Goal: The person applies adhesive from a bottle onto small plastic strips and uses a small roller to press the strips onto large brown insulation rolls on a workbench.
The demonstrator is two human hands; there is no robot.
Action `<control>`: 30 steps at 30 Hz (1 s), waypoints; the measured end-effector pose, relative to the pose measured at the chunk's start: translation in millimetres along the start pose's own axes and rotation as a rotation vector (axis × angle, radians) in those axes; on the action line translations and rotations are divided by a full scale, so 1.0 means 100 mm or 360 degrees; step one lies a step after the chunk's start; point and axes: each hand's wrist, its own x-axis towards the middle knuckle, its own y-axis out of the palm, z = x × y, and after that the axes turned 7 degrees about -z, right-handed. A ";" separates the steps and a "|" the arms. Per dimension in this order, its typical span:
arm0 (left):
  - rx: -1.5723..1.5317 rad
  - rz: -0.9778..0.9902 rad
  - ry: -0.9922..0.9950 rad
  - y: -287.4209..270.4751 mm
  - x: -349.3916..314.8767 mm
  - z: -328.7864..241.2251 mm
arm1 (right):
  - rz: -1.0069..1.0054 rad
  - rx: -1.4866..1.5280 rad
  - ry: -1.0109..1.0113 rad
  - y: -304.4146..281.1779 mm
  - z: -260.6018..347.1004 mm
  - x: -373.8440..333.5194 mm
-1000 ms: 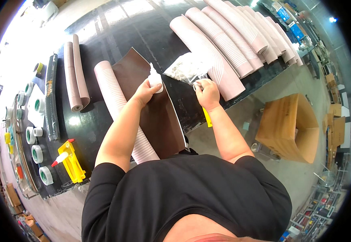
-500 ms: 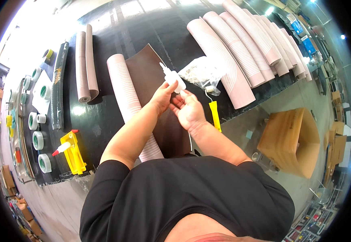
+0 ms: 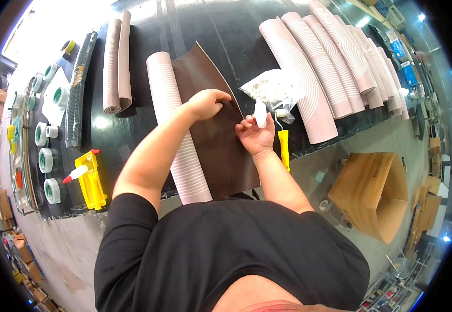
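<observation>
While the right hand (image 3: 257, 138) is grasping a white bottle (image 3: 260, 113) just beside the right edge of a brown sheet (image 3: 221, 140), the left hand (image 3: 209, 104) is reaching over this sheet with loosely bent fingers; I cannot tell whether they are gripping the edge. Just beyond the bottle a clear bag (image 3: 271, 88) is lying, and a yellow-handled roller (image 3: 284, 151) is resting near the right wrist. The left forearm (image 3: 156, 143) is crossing a striped roll (image 3: 163, 88) and hiding part of it. Tape rolls (image 3: 45, 160) and a yellow tray (image 3: 92, 187) are occupying the table's left side, while pink rolls (image 3: 317, 104) are lying close together on the right. Materials are differing: the sheet is looking smooth, the bag is shining as crumpled plastic, and the striped roll is showing pale lines around its tube shape.
</observation>
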 end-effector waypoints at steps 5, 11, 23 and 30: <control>0.0711 -0.0056 0.0554 -0.07 0.23 0.29 | -0.0181 -0.0249 0.0001 0.09 -0.01 -0.02; 0.0296 0.0047 0.0192 -0.03 0.44 0.45 | 0.0027 -0.0257 -0.0040 0.05 -0.04 0.03; 0.0259 0.0209 0.0209 -0.16 0.63 0.27 | 0.0047 -0.0424 -0.0264 0.10 0.11 0.23; -0.0021 0.0250 0.0096 -0.18 0.70 0.43 | -0.0308 -0.0878 -0.0634 0.34 -0.02 0.24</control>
